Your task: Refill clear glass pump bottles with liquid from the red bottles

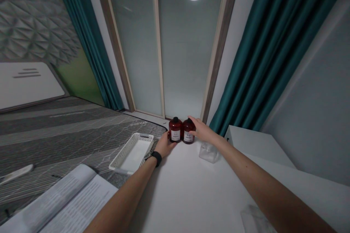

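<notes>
Two dark red bottles with black caps and white labels stand upright side by side at the far end of a white tabletop (186, 189). My left hand (164, 145), with a black watch on the wrist, is curled against the left side of the left bottle (175, 129). Around the right side of the right bottle (188, 137) is my right hand (201, 130), its fingers reaching from near the cap down to the label. The bottles touch or nearly touch each other. Parts of my left fingers are hidden behind the left bottle.
A clear plastic container (209, 152) sits beneath my right forearm, and another clear item (255, 218) lies nearer. Left of the table, a white basket (115, 164) and an open book (79, 196) lie on a grey striped bed. A white cabinet (254, 142) stands right.
</notes>
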`<state>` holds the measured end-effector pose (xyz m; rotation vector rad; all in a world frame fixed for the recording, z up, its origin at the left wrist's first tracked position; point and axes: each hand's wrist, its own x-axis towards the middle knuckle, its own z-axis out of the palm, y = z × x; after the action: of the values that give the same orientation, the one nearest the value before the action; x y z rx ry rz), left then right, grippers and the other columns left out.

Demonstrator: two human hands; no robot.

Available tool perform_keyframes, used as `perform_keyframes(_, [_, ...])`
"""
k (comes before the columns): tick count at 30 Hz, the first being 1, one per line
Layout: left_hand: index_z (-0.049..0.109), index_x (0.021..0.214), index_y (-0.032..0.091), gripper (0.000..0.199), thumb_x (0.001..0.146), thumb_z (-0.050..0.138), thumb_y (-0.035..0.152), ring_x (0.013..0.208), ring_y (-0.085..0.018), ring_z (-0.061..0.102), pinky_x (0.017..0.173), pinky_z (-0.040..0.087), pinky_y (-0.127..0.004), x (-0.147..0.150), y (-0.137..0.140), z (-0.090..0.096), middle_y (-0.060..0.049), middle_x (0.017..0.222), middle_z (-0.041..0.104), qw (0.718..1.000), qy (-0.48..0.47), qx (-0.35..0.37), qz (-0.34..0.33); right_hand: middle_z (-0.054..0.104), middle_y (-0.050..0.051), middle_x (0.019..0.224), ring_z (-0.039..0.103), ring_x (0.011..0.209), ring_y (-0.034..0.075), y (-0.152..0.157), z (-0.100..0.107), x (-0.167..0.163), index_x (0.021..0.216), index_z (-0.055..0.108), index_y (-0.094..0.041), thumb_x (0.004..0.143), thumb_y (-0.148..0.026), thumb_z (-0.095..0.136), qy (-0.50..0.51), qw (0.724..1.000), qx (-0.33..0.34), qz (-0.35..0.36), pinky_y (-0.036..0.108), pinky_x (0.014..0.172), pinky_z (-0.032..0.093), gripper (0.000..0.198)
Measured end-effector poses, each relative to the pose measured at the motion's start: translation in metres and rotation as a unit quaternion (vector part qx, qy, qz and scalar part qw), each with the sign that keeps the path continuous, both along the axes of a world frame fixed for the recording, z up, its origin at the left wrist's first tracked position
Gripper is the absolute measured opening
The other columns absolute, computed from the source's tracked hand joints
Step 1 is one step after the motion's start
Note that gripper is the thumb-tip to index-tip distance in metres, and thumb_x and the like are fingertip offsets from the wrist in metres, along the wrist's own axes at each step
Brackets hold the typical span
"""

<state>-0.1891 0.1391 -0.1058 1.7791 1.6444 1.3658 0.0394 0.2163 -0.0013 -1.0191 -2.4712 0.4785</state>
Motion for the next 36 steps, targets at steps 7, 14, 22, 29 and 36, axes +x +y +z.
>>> perform_keyframes(7, [0.047,0.132,0.015,0.067,0.072,0.077,0.018,0.115,-0.029,0.062,0.101,0.047,-0.046,0.0,-0.002,0.001,-0.017,0.127,0.063,1.0,0.007,-0.006,-0.002,0.047,0.02,0.142,0.053,0.126,0.034,-0.013,0.011,0.004,0.156,0.013,-0.023,0.087,-0.032,0.064,-0.008,1.0,-0.007,-0.024,0.047,0.101,0.045,0.086])
perform_keyframes(14, [0.041,0.137,0.015,0.076,0.07,0.077,0.024,0.11,-0.029,0.062,0.098,0.049,-0.047,0.001,-0.021,0.016,-0.015,0.125,0.061,0.999,0.023,-0.013,0.037,0.043,0.021,0.148,0.045,0.135,0.036,-0.034,0.015,0.027,0.157,0.007,-0.023,0.092,-0.039,0.055,-0.028,0.999,0.019,-0.035,0.051,0.104,0.042,0.082])
perform_keyframes(22, [0.04,0.135,0.015,0.058,0.083,0.062,0.026,0.089,-0.022,0.059,0.084,0.051,-0.04,0.017,-0.06,0.054,-0.009,0.107,0.059,0.987,0.118,0.047,0.102,0.04,0.016,0.152,0.042,0.138,0.031,-0.053,0.007,0.067,0.156,0.013,-0.024,0.093,-0.034,0.049,-0.005,0.999,0.051,-0.008,0.052,0.11,0.038,0.074])
perform_keyframes(29, [0.057,0.112,0.019,0.028,0.085,0.056,0.02,0.089,-0.022,0.061,0.081,0.05,-0.035,0.079,-0.082,0.067,-0.005,0.097,0.063,0.984,0.158,0.054,-0.065,0.049,0.015,0.145,0.045,0.136,0.029,-0.09,0.004,0.111,0.15,0.031,-0.023,0.094,-0.03,0.046,-0.011,0.998,0.054,-0.028,0.051,0.111,0.037,0.058])
perform_keyframes(36, [0.059,0.107,0.02,0.02,0.089,0.051,0.023,0.092,-0.021,0.062,0.082,0.048,-0.032,0.134,-0.082,0.075,-0.005,0.097,0.064,0.966,0.246,0.012,-0.081,0.059,0.012,0.134,0.053,0.126,0.026,-0.133,0.004,0.172,0.137,0.049,-0.021,0.093,-0.023,0.047,-0.017,0.997,0.053,-0.059,0.048,0.108,0.04,0.045])
